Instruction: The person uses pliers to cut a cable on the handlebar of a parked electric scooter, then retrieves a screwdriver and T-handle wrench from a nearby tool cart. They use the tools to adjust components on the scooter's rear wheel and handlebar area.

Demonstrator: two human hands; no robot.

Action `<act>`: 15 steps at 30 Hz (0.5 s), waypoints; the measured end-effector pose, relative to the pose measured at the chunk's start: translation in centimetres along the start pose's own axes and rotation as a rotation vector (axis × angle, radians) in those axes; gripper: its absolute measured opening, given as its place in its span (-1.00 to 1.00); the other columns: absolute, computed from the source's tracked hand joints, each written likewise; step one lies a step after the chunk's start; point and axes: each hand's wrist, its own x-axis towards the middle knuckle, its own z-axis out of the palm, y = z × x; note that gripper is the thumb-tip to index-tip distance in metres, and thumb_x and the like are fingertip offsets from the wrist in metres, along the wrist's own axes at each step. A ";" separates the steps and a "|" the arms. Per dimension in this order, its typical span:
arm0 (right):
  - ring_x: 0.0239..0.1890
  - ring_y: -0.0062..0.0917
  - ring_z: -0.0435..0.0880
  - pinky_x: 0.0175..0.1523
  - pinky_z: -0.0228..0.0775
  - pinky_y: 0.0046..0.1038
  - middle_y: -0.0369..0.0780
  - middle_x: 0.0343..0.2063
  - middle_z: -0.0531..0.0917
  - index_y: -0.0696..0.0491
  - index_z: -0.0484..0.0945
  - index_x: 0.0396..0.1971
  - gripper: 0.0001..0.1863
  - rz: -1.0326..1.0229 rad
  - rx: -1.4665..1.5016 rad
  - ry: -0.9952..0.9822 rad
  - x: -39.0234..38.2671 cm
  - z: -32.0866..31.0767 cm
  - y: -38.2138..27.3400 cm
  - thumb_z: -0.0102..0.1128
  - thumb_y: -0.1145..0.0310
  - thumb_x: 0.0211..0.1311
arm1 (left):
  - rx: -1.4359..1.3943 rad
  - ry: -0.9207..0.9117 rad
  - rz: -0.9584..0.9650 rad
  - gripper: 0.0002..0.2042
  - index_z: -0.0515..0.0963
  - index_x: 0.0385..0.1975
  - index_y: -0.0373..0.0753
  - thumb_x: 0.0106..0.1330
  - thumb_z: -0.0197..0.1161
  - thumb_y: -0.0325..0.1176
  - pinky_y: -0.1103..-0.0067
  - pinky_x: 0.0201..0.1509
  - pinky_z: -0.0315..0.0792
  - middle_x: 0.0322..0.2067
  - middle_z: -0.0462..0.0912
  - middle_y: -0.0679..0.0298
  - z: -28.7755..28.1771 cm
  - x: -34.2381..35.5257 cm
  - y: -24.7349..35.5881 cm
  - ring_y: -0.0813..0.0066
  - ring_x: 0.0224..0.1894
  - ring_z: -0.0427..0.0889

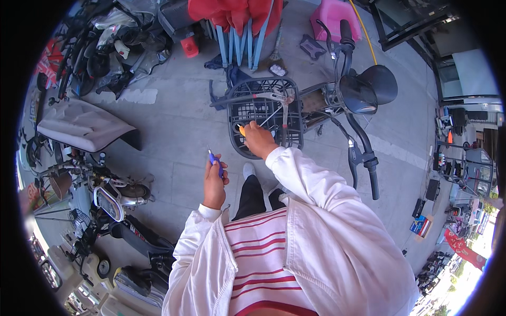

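Gripping looks done: left fingers (224, 172) pinch a blue tool (212, 157), right fingers (254, 126) a yellow tool (242, 130); the basket's (302, 119) pliers (285, 105) lie untouched.

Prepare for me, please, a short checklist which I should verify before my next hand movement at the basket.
1. Left hand grips the slim blue-handled tool with a thin metal tip: ok.
2. Right hand holds the small yellow-orange object: ok, partly covered by the fingers.
3. The two hands are apart: ok.
4. Black openwork basket is free of loose tools: not ok, a long-handled tool with a silver metal head lies across it.
5. Yellow-orange object is not touching the basket: cannot tell from this view.
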 end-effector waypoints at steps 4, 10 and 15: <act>-0.27 -0.24 0.68 -0.31 0.59 -0.34 -0.09 -0.22 0.51 0.15 0.47 -0.29 -0.87 -0.013 -0.137 0.037 0.3 0.7 -1.0 0.07 0.46 0.18 | 0.038 0.056 0.023 -0.68 0.37 0.11 -0.20 0.45 -0.09 -0.25 0.72 -0.52 0.23 -0.37 0.43 0.37 -1.8 1.2 -0.1 0.71 -0.51 0.31; -0.32 -0.30 0.65 -0.33 0.58 -0.37 -0.11 -0.28 0.49 0.16 0.44 -0.28 -0.78 -0.102 -0.285 0.095 -3.2 -5.6 -6.0 0.21 0.41 0.10 | 0.522 0.055 0.403 -0.66 0.34 0.13 -0.28 0.40 -0.02 -0.34 0.57 -0.36 0.39 -0.27 0.49 0.25 -2.4 8.4 -4.8 0.48 -0.40 0.44; -0.42 -0.28 0.60 -0.35 0.46 -0.41 -0.06 -0.33 0.49 0.18 0.43 -0.36 -0.77 0.058 0.185 0.144 -10.4 -17.3 -7.1 0.27 0.39 0.09 | 1.029 -0.039 0.667 -0.60 0.37 0.09 -0.23 0.23 0.17 -0.41 0.21 0.00 0.43 -0.09 0.50 -0.04 4.5 9.4 -3.1 -0.09 -0.10 0.52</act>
